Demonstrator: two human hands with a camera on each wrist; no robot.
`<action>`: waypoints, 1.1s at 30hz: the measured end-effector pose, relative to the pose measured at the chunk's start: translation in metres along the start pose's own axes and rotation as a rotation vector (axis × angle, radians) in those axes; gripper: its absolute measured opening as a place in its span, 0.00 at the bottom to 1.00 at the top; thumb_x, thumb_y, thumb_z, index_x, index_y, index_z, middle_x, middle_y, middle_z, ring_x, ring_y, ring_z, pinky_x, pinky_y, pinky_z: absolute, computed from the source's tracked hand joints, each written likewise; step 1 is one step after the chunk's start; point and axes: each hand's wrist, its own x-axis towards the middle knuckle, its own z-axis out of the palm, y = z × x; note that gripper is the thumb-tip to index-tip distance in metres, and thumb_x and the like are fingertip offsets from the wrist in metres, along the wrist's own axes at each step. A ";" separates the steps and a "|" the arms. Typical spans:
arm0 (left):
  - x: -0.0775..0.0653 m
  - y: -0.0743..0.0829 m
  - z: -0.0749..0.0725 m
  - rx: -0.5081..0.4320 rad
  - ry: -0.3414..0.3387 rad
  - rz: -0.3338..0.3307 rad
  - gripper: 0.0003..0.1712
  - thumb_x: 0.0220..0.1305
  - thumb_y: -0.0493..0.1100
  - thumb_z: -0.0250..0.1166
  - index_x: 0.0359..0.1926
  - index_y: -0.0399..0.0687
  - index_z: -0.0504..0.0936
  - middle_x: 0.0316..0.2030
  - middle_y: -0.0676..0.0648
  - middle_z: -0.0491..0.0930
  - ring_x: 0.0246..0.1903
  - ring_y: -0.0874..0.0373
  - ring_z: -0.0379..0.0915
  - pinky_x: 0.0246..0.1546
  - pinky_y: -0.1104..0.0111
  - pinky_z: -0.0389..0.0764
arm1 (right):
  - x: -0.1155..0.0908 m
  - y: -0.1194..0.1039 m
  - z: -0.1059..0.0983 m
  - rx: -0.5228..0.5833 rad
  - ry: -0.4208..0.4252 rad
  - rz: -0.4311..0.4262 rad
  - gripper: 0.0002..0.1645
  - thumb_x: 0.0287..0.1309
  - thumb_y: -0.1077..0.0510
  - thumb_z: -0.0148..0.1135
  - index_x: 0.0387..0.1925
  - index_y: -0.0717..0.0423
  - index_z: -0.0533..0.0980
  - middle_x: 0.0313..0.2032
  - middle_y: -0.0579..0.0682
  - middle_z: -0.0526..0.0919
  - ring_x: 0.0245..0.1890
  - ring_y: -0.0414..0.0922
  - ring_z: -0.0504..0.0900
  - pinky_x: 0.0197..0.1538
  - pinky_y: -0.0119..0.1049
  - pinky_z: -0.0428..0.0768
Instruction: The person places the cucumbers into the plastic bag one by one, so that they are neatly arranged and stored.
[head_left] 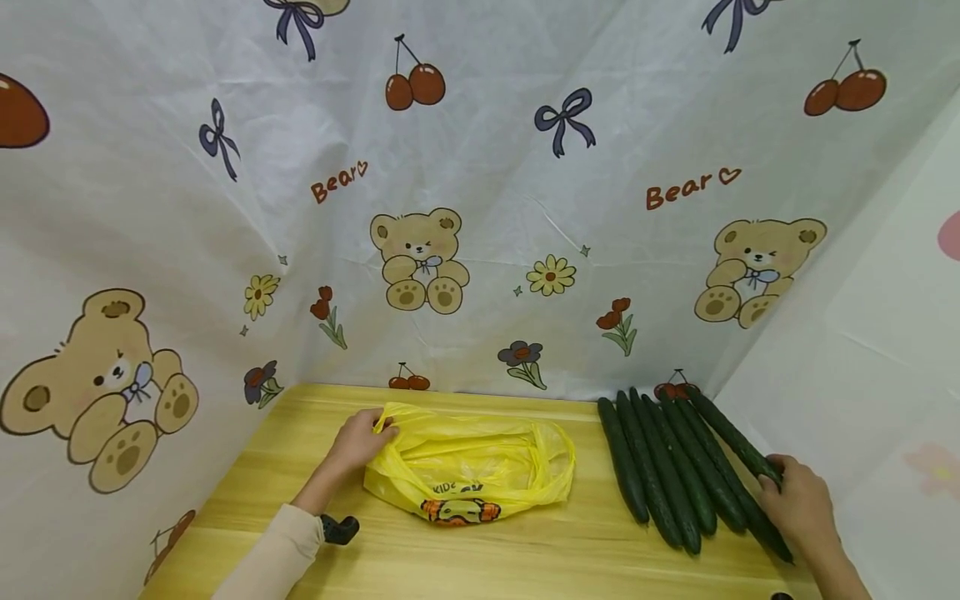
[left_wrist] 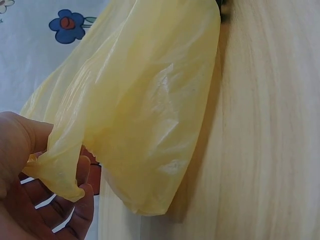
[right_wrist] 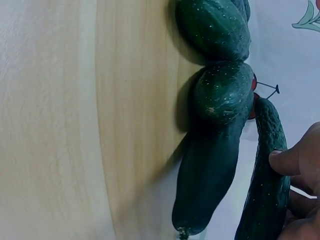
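A yellow plastic bag [head_left: 468, 475] with a printed cartoon face lies on the table, its mouth spread wide. My left hand [head_left: 362, 439] pinches the bag's left edge; in the left wrist view the thumb and fingers hold a gathered handle of the bag [left_wrist: 150, 110]. At the right, several dark green cucumbers [head_left: 667, 467] lie side by side. My right hand [head_left: 801, 504] grips one cucumber [head_left: 735, 433] at the right end of the row. The right wrist view shows thumb and fingers around that cucumber [right_wrist: 265, 190], beside the other cucumbers [right_wrist: 207, 175].
The wooden table [head_left: 525, 550] meets a cloth backdrop [head_left: 480, 350] printed with bears, cherries and flowers. White cloth [head_left: 862, 392] rises close to the right hand. A black device [head_left: 341, 530] sits at the left wrist.
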 end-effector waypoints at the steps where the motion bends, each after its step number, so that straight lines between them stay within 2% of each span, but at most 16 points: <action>1: 0.000 0.000 0.000 -0.002 0.001 -0.002 0.15 0.76 0.45 0.69 0.32 0.47 0.75 0.24 0.50 0.63 0.24 0.58 0.56 0.29 0.67 0.60 | 0.001 -0.001 0.000 -0.002 -0.002 -0.004 0.27 0.71 0.64 0.62 0.61 0.84 0.70 0.47 0.84 0.80 0.40 0.79 0.81 0.36 0.63 0.82; 4: -0.001 0.000 -0.001 -0.004 -0.001 0.004 0.14 0.76 0.45 0.68 0.33 0.47 0.76 0.24 0.50 0.62 0.24 0.59 0.56 0.29 0.67 0.60 | 0.002 -0.003 0.000 0.006 -0.004 -0.013 0.27 0.71 0.65 0.62 0.61 0.83 0.70 0.48 0.84 0.80 0.40 0.78 0.82 0.35 0.62 0.83; 9: -0.001 -0.001 0.000 -0.001 0.004 0.003 0.13 0.77 0.44 0.68 0.33 0.47 0.77 0.23 0.50 0.63 0.24 0.59 0.55 0.29 0.67 0.60 | 0.002 -0.010 0.001 0.013 0.009 -0.035 0.26 0.73 0.64 0.61 0.63 0.81 0.70 0.51 0.84 0.79 0.45 0.80 0.80 0.41 0.66 0.81; 16: -0.001 -0.001 0.000 0.000 -0.002 0.008 0.12 0.77 0.45 0.67 0.35 0.46 0.78 0.23 0.50 0.63 0.23 0.59 0.55 0.28 0.68 0.60 | 0.001 -0.017 0.007 0.021 0.061 -0.116 0.24 0.71 0.67 0.64 0.61 0.80 0.73 0.49 0.83 0.81 0.43 0.77 0.82 0.42 0.68 0.80; 24: 0.000 -0.005 0.001 -0.027 -0.013 0.004 0.12 0.78 0.46 0.67 0.35 0.48 0.79 0.23 0.51 0.64 0.22 0.60 0.56 0.27 0.69 0.61 | -0.001 -0.032 0.011 0.042 0.086 -0.205 0.22 0.70 0.69 0.64 0.61 0.78 0.74 0.51 0.81 0.80 0.48 0.78 0.80 0.47 0.71 0.77; 33: -0.002 -0.008 0.002 -0.039 -0.006 0.012 0.14 0.78 0.47 0.67 0.34 0.49 0.76 0.22 0.52 0.63 0.21 0.60 0.55 0.27 0.70 0.59 | -0.004 -0.042 0.016 0.068 0.077 -0.286 0.22 0.70 0.70 0.65 0.61 0.76 0.74 0.50 0.79 0.81 0.49 0.76 0.80 0.48 0.69 0.76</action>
